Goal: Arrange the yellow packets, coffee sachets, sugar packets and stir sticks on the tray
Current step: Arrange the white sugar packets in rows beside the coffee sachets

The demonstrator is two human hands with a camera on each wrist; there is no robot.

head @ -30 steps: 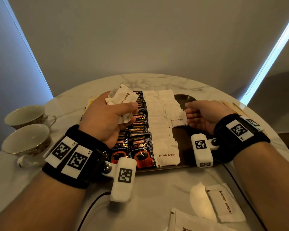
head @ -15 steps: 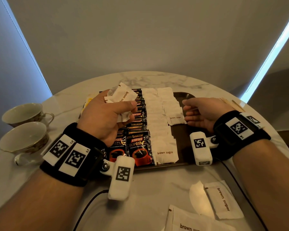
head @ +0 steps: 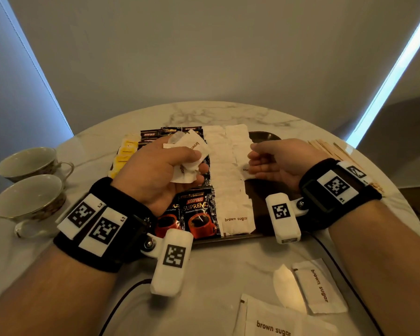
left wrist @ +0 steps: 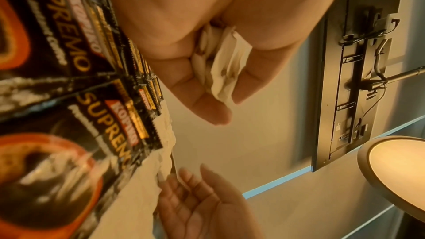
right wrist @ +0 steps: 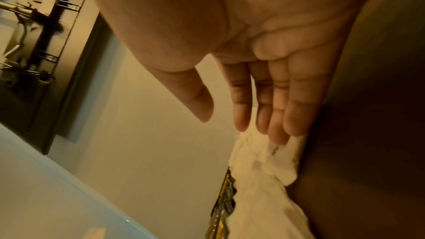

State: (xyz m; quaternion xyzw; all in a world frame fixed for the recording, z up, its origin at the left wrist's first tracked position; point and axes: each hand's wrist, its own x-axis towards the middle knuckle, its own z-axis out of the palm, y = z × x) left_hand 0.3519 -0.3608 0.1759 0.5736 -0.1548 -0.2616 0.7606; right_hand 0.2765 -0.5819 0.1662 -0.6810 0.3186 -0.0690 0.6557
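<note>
Sugar packets (head: 188, 161), a crumpled bunch, sit pinched in the left hand (head: 153, 175) above the coffee sachets (head: 199, 212) on the tray (head: 264, 197). Right hand (head: 279, 161), fingers relaxed and spread, touches the tray's white sugar rows (head: 230, 170).

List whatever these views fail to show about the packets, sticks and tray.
- Head view: how many sugar packets the left hand grips; its fingers cover the bundle.
- Head view: most of the yellow packets, hidden behind that hand.
- Head view: stir sticks, partly behind the right hand.
- Right wrist view: the tray is dark and blurred.
</note>
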